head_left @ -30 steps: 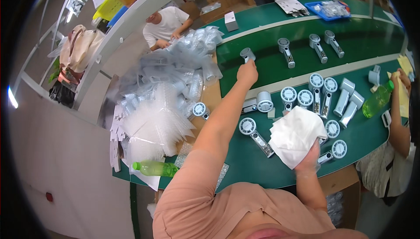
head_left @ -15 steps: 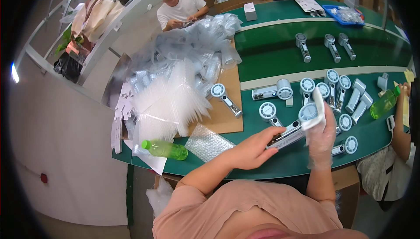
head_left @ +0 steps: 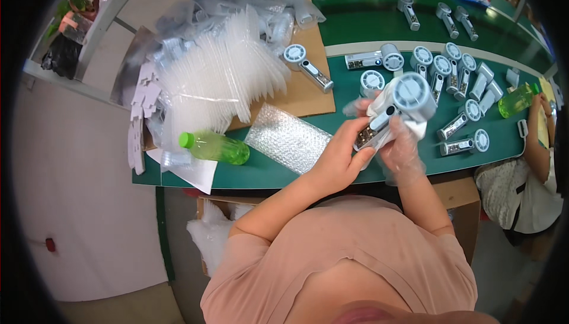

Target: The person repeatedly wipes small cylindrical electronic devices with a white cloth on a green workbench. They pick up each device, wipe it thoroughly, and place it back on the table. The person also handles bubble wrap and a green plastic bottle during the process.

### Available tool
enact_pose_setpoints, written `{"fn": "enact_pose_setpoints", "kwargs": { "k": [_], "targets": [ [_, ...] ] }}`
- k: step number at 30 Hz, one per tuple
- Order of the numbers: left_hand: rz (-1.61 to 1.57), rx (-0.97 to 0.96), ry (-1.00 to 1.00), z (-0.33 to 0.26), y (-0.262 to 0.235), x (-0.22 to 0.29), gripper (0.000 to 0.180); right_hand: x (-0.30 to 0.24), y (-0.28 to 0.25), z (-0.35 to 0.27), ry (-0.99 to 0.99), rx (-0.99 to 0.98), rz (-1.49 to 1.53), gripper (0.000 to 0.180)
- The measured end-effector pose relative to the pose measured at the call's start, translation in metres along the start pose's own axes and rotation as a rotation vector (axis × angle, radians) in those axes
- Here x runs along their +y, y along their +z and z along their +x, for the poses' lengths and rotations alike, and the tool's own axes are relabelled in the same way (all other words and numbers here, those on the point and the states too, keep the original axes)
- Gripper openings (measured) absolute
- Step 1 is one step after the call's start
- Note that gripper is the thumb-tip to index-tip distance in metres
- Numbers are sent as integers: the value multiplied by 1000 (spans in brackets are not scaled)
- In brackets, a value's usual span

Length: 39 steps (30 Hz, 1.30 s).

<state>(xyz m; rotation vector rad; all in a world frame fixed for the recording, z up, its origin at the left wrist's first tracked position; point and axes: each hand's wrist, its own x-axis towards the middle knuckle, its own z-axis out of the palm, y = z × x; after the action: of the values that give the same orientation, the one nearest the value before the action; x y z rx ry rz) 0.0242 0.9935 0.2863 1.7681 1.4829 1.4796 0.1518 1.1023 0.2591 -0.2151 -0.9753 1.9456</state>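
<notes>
My left hand [head_left: 336, 157] grips the lower end of a pale blue handheld fan [head_left: 413, 94], its round grille facing up and its handle slanting toward me. Wearing a clear plastic glove, my right hand [head_left: 402, 151] holds a white cloth [head_left: 379, 106] wrapped round the back and side of the fan; its thumb lies along the handle near the neck. Other fans, such as one fan [head_left: 463, 145] lying at right, rest on the green table [head_left: 379, 173] beyond my hands. A sheet of bubble wrap [head_left: 290, 137] lies left of my left forearm.
A green bottle [head_left: 216, 148] lies at the left. Behind it sit stacked clear plastic sleeves [head_left: 219, 75] and a heap of bagged items [head_left: 237, 4] on cardboard [head_left: 317, 101]. Several fans stand on the far green belt [head_left: 367, 13]. A co-worker's arm [head_left: 538, 140] reaches in at right, near another green bottle [head_left: 517, 100].
The view has tipped down. The fan has turned more upright, its grille now uncovered. The cloth has gone from over the grille to behind and beside the fan, with my right hand lower.
</notes>
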Motion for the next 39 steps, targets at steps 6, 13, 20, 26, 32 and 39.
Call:
{"fn": "enact_pose_setpoints", "kwargs": {
  "k": [6,13,20,26,32,39],
  "targets": [
    [-610,-188,-591,-17,-1,0,24,-23,36,-18,113,-113,-243,62],
    [228,-139,-392,-32,-36,-23,24,-13,-1,-42,361,34,-454,54],
    [734,-122,-478,-57,-52,-24,15,-33,-22,-58,557,62,-390,58],
    [535,-20,-441,-71,-57,-56,12,-34,-1,-58,849,28,-322,49],
    [-218,206,-838,-82,-76,-78,18,-7,30,-52,1084,-122,-339,28],
    [503,111,-365,-51,-65,-43,11,-9,34,-40,1166,-193,-559,21]
  ]
}}
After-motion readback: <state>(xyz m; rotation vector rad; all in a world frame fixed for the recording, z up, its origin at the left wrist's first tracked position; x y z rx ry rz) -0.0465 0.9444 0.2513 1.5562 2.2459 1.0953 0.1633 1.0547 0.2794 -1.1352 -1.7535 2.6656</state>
